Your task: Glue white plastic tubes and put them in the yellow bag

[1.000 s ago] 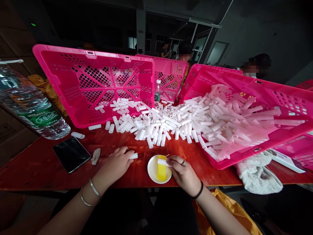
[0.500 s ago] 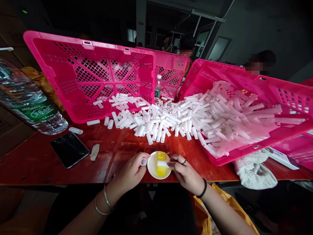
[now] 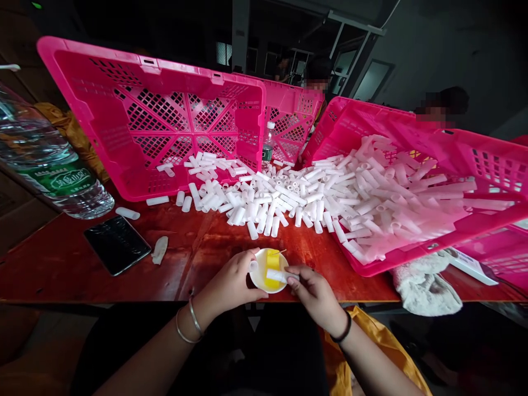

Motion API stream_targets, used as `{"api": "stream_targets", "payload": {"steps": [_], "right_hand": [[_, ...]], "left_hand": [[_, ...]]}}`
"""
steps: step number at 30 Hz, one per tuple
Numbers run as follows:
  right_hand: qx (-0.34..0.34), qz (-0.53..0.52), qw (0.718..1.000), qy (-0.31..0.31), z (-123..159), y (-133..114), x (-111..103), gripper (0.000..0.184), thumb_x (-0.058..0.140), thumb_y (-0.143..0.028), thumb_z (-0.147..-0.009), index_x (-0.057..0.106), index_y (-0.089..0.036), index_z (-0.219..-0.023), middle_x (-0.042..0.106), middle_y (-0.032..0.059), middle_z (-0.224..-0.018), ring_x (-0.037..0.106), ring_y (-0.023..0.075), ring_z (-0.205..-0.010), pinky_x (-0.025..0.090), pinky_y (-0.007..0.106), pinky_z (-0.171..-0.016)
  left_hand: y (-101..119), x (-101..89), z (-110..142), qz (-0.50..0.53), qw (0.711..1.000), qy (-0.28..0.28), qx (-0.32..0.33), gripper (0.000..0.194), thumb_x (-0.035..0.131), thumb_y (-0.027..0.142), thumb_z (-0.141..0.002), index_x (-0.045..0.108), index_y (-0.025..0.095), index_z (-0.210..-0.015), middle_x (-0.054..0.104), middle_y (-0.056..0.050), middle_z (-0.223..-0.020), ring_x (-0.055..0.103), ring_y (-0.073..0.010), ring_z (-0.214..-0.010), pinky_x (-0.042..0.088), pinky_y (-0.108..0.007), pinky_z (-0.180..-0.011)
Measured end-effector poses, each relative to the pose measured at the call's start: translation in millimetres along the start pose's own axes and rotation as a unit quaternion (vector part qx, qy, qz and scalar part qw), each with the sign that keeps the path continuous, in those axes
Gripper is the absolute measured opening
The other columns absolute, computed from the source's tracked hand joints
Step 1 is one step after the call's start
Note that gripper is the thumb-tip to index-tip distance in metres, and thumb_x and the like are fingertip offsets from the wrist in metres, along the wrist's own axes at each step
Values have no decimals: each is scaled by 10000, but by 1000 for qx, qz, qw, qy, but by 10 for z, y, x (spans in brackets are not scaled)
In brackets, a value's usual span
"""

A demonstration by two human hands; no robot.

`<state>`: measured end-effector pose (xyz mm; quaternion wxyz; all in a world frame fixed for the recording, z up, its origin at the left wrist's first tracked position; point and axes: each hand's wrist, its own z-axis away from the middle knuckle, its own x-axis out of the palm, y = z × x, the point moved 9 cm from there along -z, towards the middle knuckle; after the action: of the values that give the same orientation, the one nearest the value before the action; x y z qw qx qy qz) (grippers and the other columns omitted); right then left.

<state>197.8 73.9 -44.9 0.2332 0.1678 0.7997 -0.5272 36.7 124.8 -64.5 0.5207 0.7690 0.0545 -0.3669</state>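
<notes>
A small white bowl (image 3: pixel 259 279) sits near the table's front edge, holding a yellow block (image 3: pixel 272 258) with a thin stick at its top. My left hand (image 3: pixel 233 279) is at the bowl's left side, fingers curled around its edge, with a short white tube (image 3: pixel 253 267) held between thumb and fingers, its open end facing me. My right hand (image 3: pixel 318 294) pinches another white tube (image 3: pixel 277 276), which lies across the bowl over the yellow block. Whether that tube touches the block I cannot tell.
Loose white tubes (image 3: pixel 270 201) spread from a tipped pink crate (image 3: pixel 346 118) at right towards another pink crate (image 3: pixel 251 107) at left. A phone (image 3: pixel 117 245), a large water bottle (image 3: pixel 68 179) and a pale scrap (image 3: pixel 159 250) lie left; a grey cloth (image 3: pixel 429 289) hangs right. People sit beyond.
My left hand has moved right, its fingers now around the bowl's edge. The tube in my right hand has shifted slightly and sits more tilted, with my fingers closed further round its end.
</notes>
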Motion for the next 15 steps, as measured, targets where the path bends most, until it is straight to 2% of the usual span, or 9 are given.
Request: {"api": "stream_targets", "payload": {"steps": [5,7,10,11,12,15], "right_hand": [[-82,76,993,34,-7,-198,-16,153,506,-184,-906,654,-195,-945,593,114,-982,603,217,-917,545,375,-792],[-53,52,997,27,-6,-151,-5,135,534,-213,-896,632,-196,-987,602,106,-986,613,216,-915,551,371,-794],[36,21,999,20,28,12,17,216,532,-267,-910,589,-190,-1104,655,95,-958,653,219,-872,569,368,-774],[42,29,998,25,42,25,15,217,519,-266,-917,592,-187,-1106,664,99,-956,659,223,-869,570,372,-775],[30,45,998,30,49,5,8,204,505,-253,-923,604,-186,-1088,663,107,-966,657,228,-883,565,380,-788],[-61,88,994,30,53,-153,4,183,469,-185,-926,629,-188,-1015,610,130,-1033,617,226,-958,546,381,-828]], "left_hand": [[-25,-29,13,24,1000,8,3,823,864,353,-541,464,232,-1249,552,-112,-1267,533,-309,-1165,464,-463,-978],[-27,-31,16,31,999,8,-1,804,866,358,-539,477,232,-1231,550,-113,-1270,530,-311,-1166,461,-467,-979],[-21,-23,14,35,999,5,0,802,866,355,-547,471,232,-1234,535,-114,-1290,520,-309,-1176,451,-470,-990],[-21,-21,13,35,999,6,0,806,865,354,-549,467,234,-1239,532,-112,-1294,519,-306,-1176,451,-467,-991],[-22,-21,11,35,999,7,1,812,866,355,-549,464,236,-1244,529,-109,-1297,520,-304,-1175,452,-464,-992],[-35,-26,11,32,999,11,0,837,869,370,-540,460,241,-1258,535,-103,-1285,533,-301,-1153,459,-460,-983]]}}
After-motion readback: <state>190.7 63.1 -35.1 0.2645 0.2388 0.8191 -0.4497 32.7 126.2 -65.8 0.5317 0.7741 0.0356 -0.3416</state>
